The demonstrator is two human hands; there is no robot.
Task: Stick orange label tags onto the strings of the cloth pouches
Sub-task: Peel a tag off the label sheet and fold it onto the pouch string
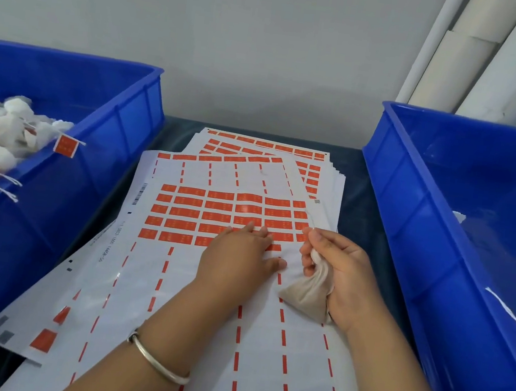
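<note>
wall [236,46] | white tubes [481,57], perhaps pipes | dark tabletop [367,195]

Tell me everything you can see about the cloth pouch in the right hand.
The cloth pouch is small, beige and woven-looking, plump as if filled. Its gathered white neck points up and is gripped in the right hand, whose fingers curl round it; a thin white string runs up from the pinch. The body hangs tilted, its lower corner over the white label sheet. No orange tag shows on its string.
</note>
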